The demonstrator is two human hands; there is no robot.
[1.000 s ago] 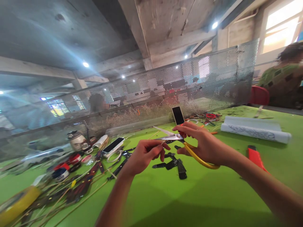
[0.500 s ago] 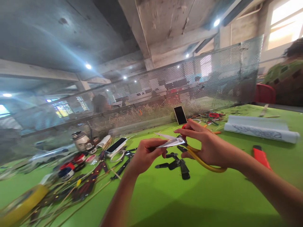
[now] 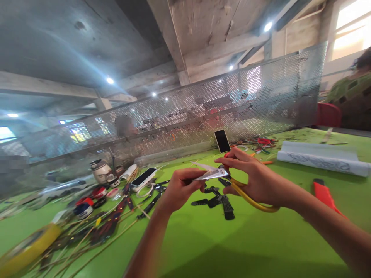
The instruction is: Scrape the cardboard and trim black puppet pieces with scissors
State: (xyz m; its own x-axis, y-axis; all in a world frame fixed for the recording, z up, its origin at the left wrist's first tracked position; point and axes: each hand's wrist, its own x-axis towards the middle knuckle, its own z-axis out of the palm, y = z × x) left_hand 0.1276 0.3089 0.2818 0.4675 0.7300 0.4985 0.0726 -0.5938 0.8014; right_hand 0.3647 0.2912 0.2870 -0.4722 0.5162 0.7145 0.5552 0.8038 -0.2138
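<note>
My right hand (image 3: 257, 179) grips a pair of scissors (image 3: 213, 173) by the handle, of which a yellow loop and a bit of red show. The silver blades point left and stand partly apart. Right at the blades is my left hand (image 3: 181, 189), its thumb and fingers pinched together. What it pinches, if anything, is hidden behind the fingers and the lower blade. Beneath the hands, several black studded pieces (image 3: 227, 208) lie joined or overlapping on the green tabletop (image 3: 197, 247).
At left lie thin sticks, dark strips, a yellow tape roll (image 3: 31, 243), small jars (image 3: 83, 208) and a white device with a dark screen (image 3: 144, 177). A phone (image 3: 222, 141) leans behind. Rolled paper (image 3: 324, 158) and a red-handled cutter (image 3: 326, 197) are at right; a person sits beyond.
The whole view has shifted slightly, so most things sit a little further right. The blades look slightly closer together; both hands keep nearly the same pose.
</note>
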